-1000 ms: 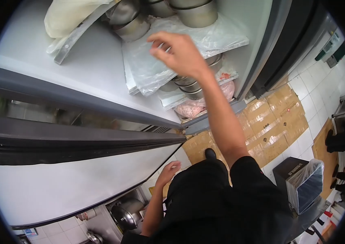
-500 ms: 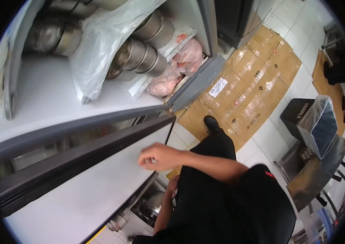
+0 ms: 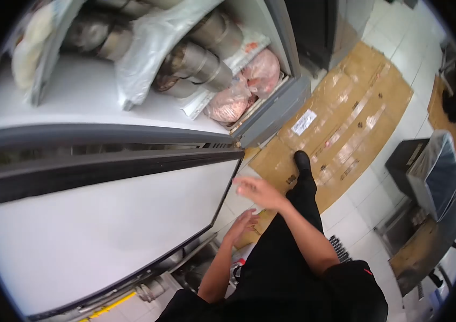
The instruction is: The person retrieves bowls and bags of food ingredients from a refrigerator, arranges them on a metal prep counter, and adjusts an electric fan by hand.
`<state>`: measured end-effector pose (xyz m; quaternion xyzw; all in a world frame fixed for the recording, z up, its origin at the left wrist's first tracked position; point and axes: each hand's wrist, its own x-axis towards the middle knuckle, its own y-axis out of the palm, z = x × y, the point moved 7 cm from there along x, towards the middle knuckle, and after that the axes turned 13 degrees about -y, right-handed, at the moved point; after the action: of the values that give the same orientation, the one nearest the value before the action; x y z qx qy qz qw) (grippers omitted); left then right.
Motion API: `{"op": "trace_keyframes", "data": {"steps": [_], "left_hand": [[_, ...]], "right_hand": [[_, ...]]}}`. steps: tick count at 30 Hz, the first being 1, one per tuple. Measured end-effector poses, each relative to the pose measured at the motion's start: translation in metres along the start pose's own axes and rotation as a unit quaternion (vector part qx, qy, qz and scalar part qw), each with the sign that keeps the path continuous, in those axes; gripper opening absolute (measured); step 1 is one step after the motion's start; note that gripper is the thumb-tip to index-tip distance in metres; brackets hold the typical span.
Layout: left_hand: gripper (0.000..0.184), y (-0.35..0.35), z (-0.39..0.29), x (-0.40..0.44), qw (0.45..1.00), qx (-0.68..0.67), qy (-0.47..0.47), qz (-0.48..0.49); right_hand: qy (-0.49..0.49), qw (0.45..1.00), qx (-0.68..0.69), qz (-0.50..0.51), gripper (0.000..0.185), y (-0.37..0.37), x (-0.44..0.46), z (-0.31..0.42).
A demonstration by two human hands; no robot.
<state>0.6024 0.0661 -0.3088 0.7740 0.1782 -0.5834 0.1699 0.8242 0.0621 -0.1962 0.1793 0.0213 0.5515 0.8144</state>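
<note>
My right hand [image 3: 260, 192] is raised in front of the right edge of a white door panel [image 3: 110, 231], fingers stretched out and slightly blurred, with nothing in it. Lower down, my left hand [image 3: 242, 226] is open too, its fingers apart, near the same edge. Above the panel, an open fridge compartment [image 3: 40, 110] shows its white floor. Inside are steel pots [image 3: 198, 67], a clear plastic sheet over a slanted rack [image 3: 142, 64], and bags of pink raw meat [image 3: 228, 104] at the right.
Flattened cardboard [image 3: 341, 134] covers the tiles, with my foot [image 3: 302, 161] on it. A black bin [image 3: 406, 161] stands at the right beside a liner-covered container [image 3: 437, 172]. Metal ware [image 3: 150, 290] sits below the door panel.
My right hand has left the door's face, moved right and uncurled. My left hand has risen and spread its fingers. The gap behind the door panel looks narrower, and the view has shifted.
</note>
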Motion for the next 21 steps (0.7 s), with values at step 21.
{"op": "trace_keyframes", "data": {"steps": [21], "left_hand": [[0.063, -0.066, -0.414, 0.008, 0.822, -0.355, 0.443, -0.050]], "right_hand": [[-0.052, 0.976, -0.049, -0.206, 0.045, -0.151, 0.299, -0.003]]}}
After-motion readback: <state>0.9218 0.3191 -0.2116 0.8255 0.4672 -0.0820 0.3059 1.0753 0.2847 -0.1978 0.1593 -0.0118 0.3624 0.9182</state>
